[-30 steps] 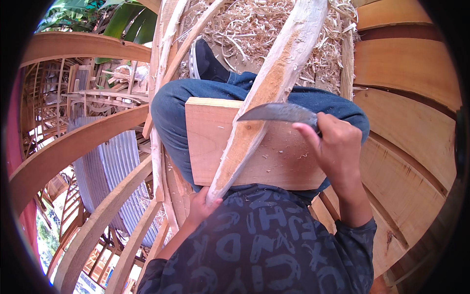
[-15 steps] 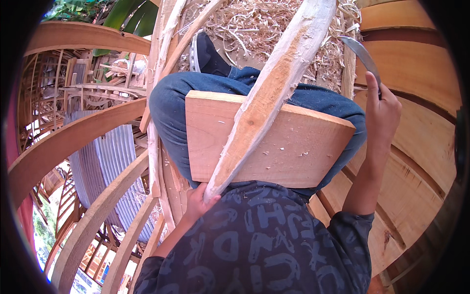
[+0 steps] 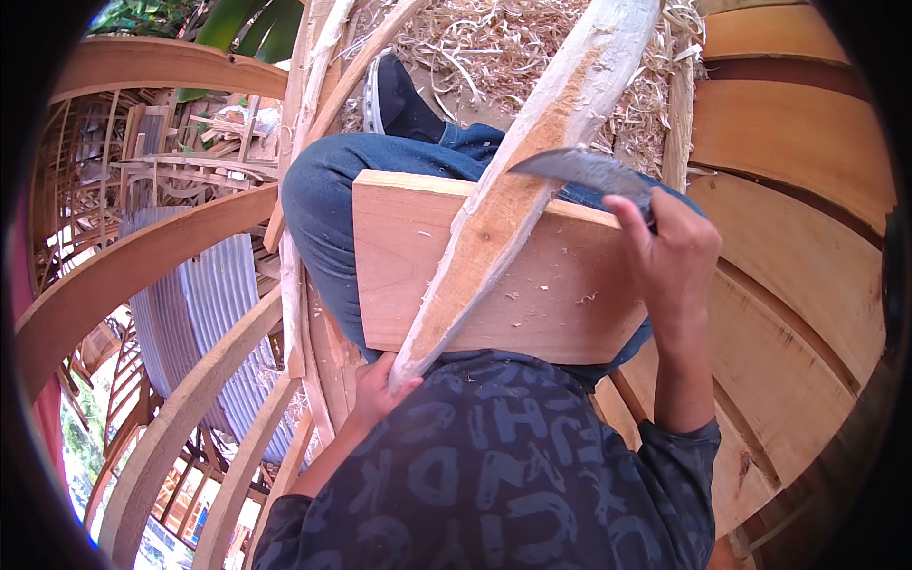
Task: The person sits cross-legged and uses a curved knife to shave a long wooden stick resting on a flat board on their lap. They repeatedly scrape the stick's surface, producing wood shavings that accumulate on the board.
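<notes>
A long, partly peeled wooden pole [image 3: 486, 235] slants from my waist up and away to the right. My left hand [image 3: 382, 388] is closed round its near end. Under the pole, a flat wooden board [image 3: 560, 285] lies across my lap. My right hand [image 3: 673, 242] grips the handle of a curved knife [image 3: 584, 171], its fingers wrapped so that most of the handle is hidden. The blade points left, its tip over the pole's bare tan face just beyond the board's far edge. Whether blade and wood touch, I cannot tell.
Curled wood shavings [image 3: 513, 57] cover the floor ahead, near my shoe [image 3: 399, 100]. Wide planks [image 3: 788, 142] curve up on my right. Curved wooden ribs [image 3: 161, 252] stand on my left, with a corrugated sheet [image 3: 223, 313] beyond. Long sticks [image 3: 302, 142] lie beside my left knee.
My right hand has swung left and nearer with the knife, from beside the planks to over the pole. My left hand keeps its hold on the pole's near end.
</notes>
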Action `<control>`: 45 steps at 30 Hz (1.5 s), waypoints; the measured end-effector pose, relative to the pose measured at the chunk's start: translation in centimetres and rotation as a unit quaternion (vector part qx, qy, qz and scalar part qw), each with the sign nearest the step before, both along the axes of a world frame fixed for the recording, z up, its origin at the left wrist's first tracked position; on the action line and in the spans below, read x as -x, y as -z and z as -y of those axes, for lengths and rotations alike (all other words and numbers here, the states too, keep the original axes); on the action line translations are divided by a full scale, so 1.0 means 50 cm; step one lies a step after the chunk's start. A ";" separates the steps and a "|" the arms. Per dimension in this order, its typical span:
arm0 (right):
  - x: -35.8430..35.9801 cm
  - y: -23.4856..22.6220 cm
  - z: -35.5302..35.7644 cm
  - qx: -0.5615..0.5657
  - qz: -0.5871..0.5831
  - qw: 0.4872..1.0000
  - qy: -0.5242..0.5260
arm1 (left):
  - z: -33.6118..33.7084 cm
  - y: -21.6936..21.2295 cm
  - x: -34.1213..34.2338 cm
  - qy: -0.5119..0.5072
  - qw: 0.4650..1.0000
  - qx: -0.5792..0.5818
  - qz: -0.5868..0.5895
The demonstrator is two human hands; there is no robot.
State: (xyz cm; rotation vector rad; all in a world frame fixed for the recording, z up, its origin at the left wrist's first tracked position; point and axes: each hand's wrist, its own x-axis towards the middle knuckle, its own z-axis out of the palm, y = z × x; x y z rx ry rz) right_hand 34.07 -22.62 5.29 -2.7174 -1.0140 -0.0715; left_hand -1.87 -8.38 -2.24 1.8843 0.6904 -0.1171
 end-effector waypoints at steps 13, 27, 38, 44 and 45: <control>0.017 -0.009 0.066 -0.170 -0.209 0.949 0.165 | 0.006 -0.025 -0.012 -0.010 0.998 -0.056 -0.038; 0.077 0.009 0.074 -0.164 -0.291 0.937 0.100 | -0.001 -0.110 -0.007 -0.026 0.967 -0.249 -0.049; 0.122 0.004 0.031 -0.153 -0.357 0.920 0.048 | 0.016 -0.131 -0.003 -0.050 0.958 -0.241 -0.147; 0.128 0.006 0.051 -0.167 -0.431 0.884 0.077 | 0.007 -0.147 -0.032 -0.018 0.976 -0.141 -0.162; 0.130 0.005 0.054 -0.161 -0.437 0.881 0.082 | 0.004 -0.147 -0.032 0.007 0.980 -0.137 -0.141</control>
